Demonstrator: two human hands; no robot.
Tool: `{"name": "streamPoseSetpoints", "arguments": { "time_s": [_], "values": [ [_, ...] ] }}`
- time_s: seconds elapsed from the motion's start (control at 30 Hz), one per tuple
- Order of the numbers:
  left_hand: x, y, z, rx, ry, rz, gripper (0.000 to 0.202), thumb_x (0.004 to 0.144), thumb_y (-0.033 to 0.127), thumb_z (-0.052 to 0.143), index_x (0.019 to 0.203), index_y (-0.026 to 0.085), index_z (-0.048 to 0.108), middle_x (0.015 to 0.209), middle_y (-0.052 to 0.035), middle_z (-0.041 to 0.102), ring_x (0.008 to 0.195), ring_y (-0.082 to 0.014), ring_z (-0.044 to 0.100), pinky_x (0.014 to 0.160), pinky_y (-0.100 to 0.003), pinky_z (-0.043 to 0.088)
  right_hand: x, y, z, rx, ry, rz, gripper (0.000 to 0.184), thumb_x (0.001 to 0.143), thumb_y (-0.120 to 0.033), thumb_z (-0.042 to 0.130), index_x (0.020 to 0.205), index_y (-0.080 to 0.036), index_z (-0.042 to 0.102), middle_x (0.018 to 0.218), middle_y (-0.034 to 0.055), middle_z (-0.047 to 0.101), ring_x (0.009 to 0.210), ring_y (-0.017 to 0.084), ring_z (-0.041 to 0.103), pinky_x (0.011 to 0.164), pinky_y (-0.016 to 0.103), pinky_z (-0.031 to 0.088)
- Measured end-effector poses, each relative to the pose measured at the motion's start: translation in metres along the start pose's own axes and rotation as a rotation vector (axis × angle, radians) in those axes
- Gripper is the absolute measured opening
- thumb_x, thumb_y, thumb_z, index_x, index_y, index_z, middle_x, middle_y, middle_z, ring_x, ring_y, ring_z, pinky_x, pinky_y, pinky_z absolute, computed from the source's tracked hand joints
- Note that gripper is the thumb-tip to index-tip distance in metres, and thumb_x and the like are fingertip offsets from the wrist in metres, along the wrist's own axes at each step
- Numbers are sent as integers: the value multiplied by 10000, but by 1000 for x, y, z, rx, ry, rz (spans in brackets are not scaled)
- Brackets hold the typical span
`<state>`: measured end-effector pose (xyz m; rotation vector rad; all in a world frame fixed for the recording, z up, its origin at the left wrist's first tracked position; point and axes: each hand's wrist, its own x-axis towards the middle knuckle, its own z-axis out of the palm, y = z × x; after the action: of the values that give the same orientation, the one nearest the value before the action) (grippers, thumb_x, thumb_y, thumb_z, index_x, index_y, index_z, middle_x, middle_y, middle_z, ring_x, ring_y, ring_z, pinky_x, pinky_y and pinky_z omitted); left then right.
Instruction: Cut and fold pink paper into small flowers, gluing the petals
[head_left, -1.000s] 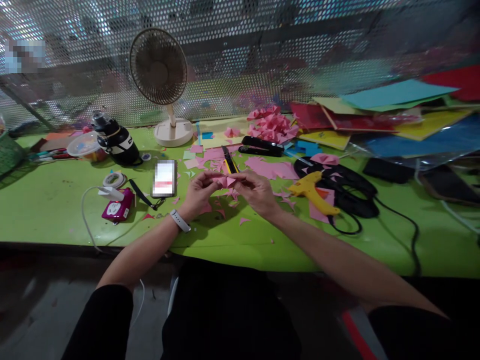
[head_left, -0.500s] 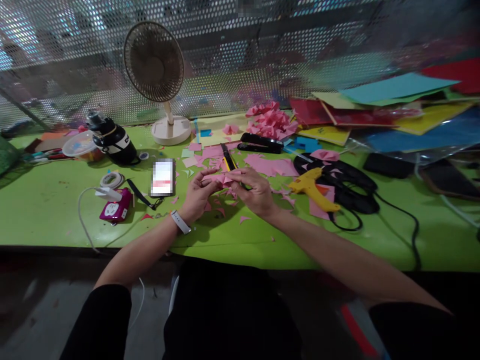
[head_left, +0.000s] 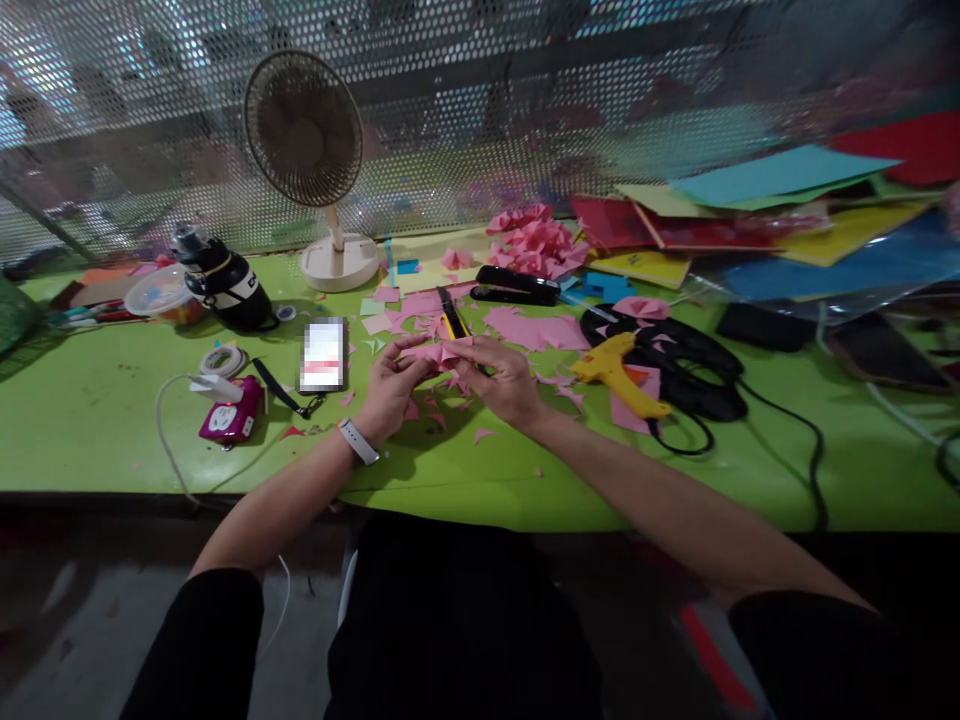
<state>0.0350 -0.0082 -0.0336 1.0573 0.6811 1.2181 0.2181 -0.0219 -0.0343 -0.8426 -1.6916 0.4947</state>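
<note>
Between both hands, above the green table, is a small folded piece of pink paper (head_left: 439, 352). My left hand (head_left: 394, 387) pinches its left end, thumb and fingers pressed together. At the other end, my right hand (head_left: 501, 380) grips the paper with thumb and forefinger. A yellow and black utility knife (head_left: 452, 314) points away just behind the paper. Its rear end is hidden by my right hand, and I cannot tell whether they touch. Pink paper scraps (head_left: 431, 402) are scattered under and around the hands.
Behind lie a black stapler (head_left: 516, 286) and a heap of folded pink paper pieces (head_left: 536, 243). To the right rests a yellow glue gun (head_left: 621, 375) with its cord. A phone (head_left: 322, 356), a fan (head_left: 339, 262) and a black bottle (head_left: 229, 285) stand left. Coloured sheets (head_left: 787, 178) are stacked back right.
The view has shifted slightly, so the right-side things appear a little further left. Both hands still hold the pink paper, with barely any change in their grip.
</note>
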Motion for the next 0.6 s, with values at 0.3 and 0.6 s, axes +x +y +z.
{"name": "streamPoseSetpoints", "arguments": {
  "time_s": [0.3,0.6],
  "values": [
    [2,0,-2,63,38,16,420,754,307,843,1093,191,624,833,4,751,773,-108,729,858,-309,605,3,7,0,-68,-66,20,266,941,-334,643,1176,-337,768,1088,32,789,971,230,733,916,480,597],
    [0,3,5,221,1,120,278,816,274,783,1034,171,646,858,-22,757,800,-122,736,859,-324,614,2,3,0,-121,-9,-3,246,933,-272,644,1128,-314,789,1130,56,758,1040,247,702,939,491,586]
  ]
}}
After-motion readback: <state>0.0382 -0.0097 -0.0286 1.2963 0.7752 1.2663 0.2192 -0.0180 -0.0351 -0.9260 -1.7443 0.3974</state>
